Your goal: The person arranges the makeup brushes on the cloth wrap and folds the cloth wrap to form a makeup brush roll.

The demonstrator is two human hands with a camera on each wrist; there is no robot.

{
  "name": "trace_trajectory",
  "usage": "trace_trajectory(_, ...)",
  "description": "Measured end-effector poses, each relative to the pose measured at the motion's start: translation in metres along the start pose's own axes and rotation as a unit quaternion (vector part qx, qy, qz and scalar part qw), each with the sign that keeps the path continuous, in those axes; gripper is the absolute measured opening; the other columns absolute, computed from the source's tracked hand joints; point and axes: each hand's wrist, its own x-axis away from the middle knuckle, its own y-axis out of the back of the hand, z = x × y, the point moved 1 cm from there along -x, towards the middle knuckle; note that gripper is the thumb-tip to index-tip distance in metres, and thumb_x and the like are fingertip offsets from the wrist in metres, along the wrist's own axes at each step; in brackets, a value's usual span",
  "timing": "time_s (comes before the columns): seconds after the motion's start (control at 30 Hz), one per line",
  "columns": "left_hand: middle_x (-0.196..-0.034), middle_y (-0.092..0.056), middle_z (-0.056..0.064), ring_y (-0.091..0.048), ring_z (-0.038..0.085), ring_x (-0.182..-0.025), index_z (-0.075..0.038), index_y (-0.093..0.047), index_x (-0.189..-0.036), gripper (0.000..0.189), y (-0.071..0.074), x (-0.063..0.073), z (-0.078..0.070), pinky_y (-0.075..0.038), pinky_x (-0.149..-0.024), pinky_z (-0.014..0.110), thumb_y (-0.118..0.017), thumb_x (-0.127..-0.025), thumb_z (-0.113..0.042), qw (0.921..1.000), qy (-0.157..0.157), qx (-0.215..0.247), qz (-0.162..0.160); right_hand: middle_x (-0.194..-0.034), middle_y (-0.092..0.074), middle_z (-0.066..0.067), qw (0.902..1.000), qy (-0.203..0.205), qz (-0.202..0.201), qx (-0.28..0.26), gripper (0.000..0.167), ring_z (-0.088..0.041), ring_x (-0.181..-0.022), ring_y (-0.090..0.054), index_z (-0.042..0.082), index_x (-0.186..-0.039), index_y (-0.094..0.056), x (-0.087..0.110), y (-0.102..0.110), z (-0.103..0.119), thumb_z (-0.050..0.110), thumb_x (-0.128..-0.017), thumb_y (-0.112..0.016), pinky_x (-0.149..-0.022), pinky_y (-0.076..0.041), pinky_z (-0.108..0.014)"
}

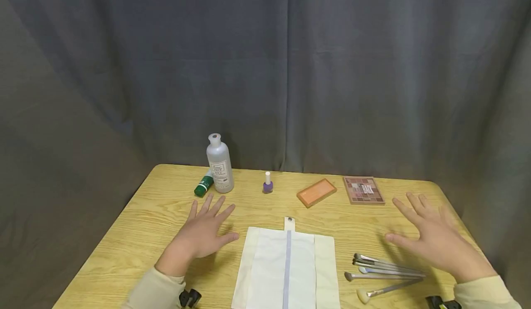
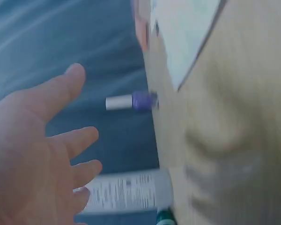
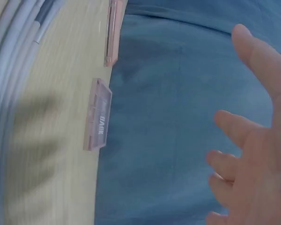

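My left hand (image 1: 203, 233) hovers over the table's left side with fingers spread, holding nothing. Over the right side my right hand (image 1: 433, 240) is likewise spread, above and beside several makeup brushes (image 1: 386, 272). Between the hands lies a cream cloth brush roll (image 1: 271, 267), unfolded flat, with a snap tab at its far edge. Beyond the left fingertips stands a white bottle (image 1: 221, 168); a green-capped tube (image 1: 203, 185) lies against it. In the left wrist view the purple nail polish bottle (image 2: 141, 101) shows past the thumb.
Behind the roll lies an orange palette box (image 1: 316, 193), and right of it an eyeshadow palette (image 1: 364, 190). A dark grey curtain (image 1: 265, 69) hangs along the table's (image 1: 137, 240) far edge and both sides.
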Motion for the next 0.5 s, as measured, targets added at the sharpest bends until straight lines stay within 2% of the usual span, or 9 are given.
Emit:
trace_trajectory(0.1, -0.152, -0.046, 0.016, -0.029, 0.039, -0.147, -0.011, -0.054, -0.145, 0.065, -0.009, -0.002, -0.016, -0.015, -0.117, 0.065, -0.06, -0.096, -0.053, 0.9992, -0.033, -0.016, -0.014, -0.153, -0.032, -0.036, 0.9999, -0.006, 0.003, -0.008, 0.078, -0.062, -0.135, -0.03, 0.001, -0.149, -0.045, 0.0, -0.005, 0.001, 0.054, -0.094, -0.065, -0.11, -0.013, -0.075)
trace_trajectory(0.17, -0.133, -0.061, 0.014, -0.051, 0.034, -0.131, -0.006, -0.064, -0.132, 0.054, -0.016, -0.003, -0.029, -0.033, -0.113, 0.056, -0.065, -0.096, -0.046, 0.9966, -0.067, -0.036, -0.032, -0.146, -0.043, -0.034, 0.9999, -0.012, 0.004, -0.008, 0.07, -0.06, -0.128, -0.043, 0.0, -0.142, -0.053, 0.0, -0.01, 0.001, 0.052, -0.096, -0.062, -0.102, -0.032, -0.073)
trace_trajectory(0.23, -0.114, -0.068, 0.009, -0.062, 0.028, -0.109, -0.005, -0.071, -0.118, 0.043, -0.022, -0.004, -0.042, -0.047, -0.101, 0.047, -0.067, -0.095, -0.041, 0.9926, -0.101, -0.052, -0.042, -0.138, -0.053, -0.03, 0.9999, -0.012, 0.001, -0.006, 0.062, -0.055, -0.122, -0.052, 0.0, -0.136, -0.058, 0.0, -0.017, 0.0, 0.049, -0.097, -0.063, -0.095, -0.042, -0.069)
trace_trajectory(0.33, -0.098, -0.066, 0.002, -0.061, 0.019, -0.089, -0.008, -0.074, -0.107, 0.034, -0.03, -0.005, -0.06, -0.053, -0.082, 0.036, -0.069, -0.094, -0.038, 0.9879, -0.139, -0.057, -0.04, -0.129, -0.063, -0.023, 0.9999, -0.004, -0.005, -0.01, 0.052, -0.047, -0.117, -0.06, 0.001, -0.129, -0.063, 0.001, -0.026, -0.002, 0.041, -0.096, -0.067, -0.093, -0.047, -0.063)
trace_trajectory(0.5, -0.094, -0.065, -0.003, -0.058, 0.014, -0.084, -0.013, -0.074, -0.104, 0.029, -0.043, -0.007, -0.079, -0.052, -0.078, 0.03, -0.068, -0.094, -0.039, 0.9826, -0.173, -0.063, -0.026, -0.122, -0.067, -0.02, 0.9999, 0.004, -0.004, -0.014, 0.043, -0.044, -0.112, -0.063, 0.001, -0.124, -0.067, 0.003, -0.037, -0.003, 0.031, -0.093, -0.073, -0.09, -0.05, -0.061)
